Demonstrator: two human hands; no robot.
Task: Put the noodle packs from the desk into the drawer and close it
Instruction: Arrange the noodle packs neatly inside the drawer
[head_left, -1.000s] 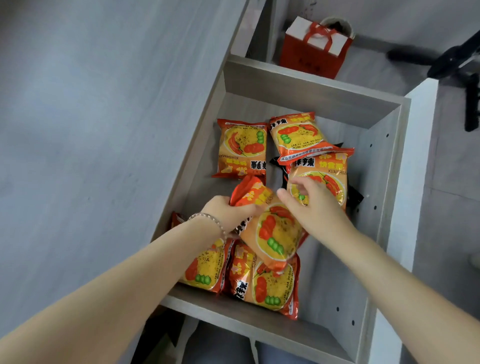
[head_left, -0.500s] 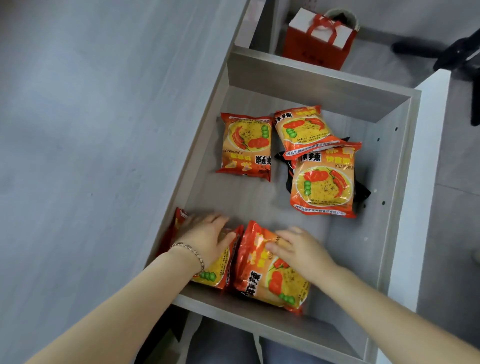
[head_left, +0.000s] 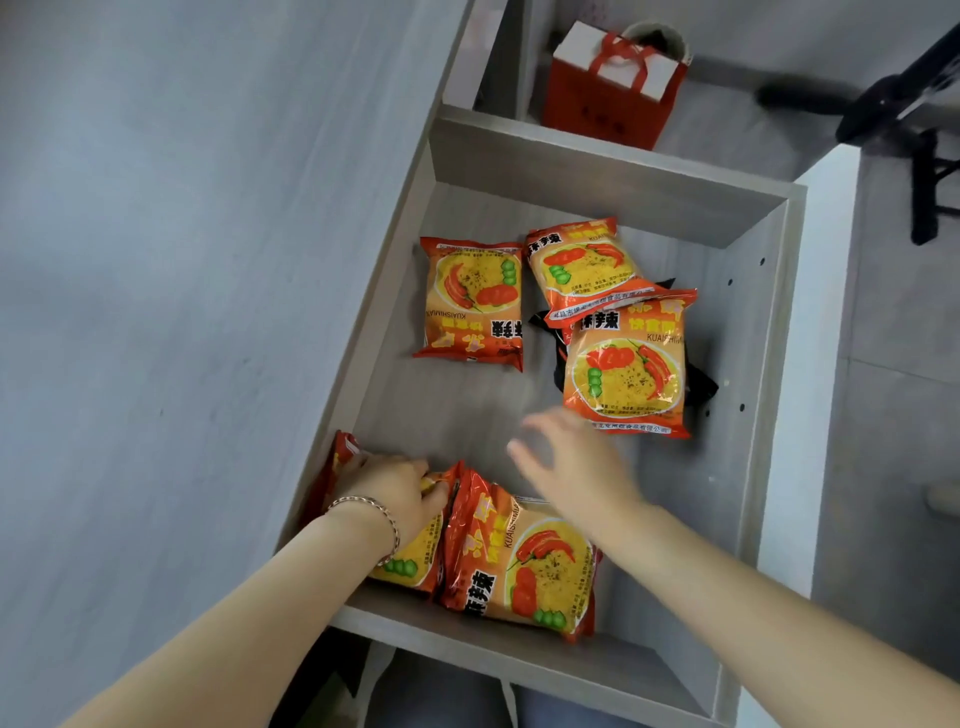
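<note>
The grey drawer (head_left: 597, 171) stands pulled out with several orange noodle packs lying in it. One pack (head_left: 470, 304) lies at the far left. Two overlapping packs (head_left: 582, 265) (head_left: 626, 371) lie at the far right on something black. Near the front wall, one pack (head_left: 524, 566) lies flat. My left hand (head_left: 389, 491) rests on another pack (head_left: 410, 564) beside it, fingers curled over its top edge. My right hand (head_left: 571, 467) hovers blurred over the drawer's middle, fingers spread, holding nothing.
The grey desk top (head_left: 182, 260) fills the left side. A red gift bag (head_left: 615, 83) with a ribbon stands on the floor beyond the drawer. A black chair base (head_left: 909, 119) is at the top right. The drawer's white front panel (head_left: 821, 338) is on the right.
Both hands lowered a pack onto the near packs. My right hand has since lifted off it and moved toward the drawer's middle. My left hand stays on the left pack.
</note>
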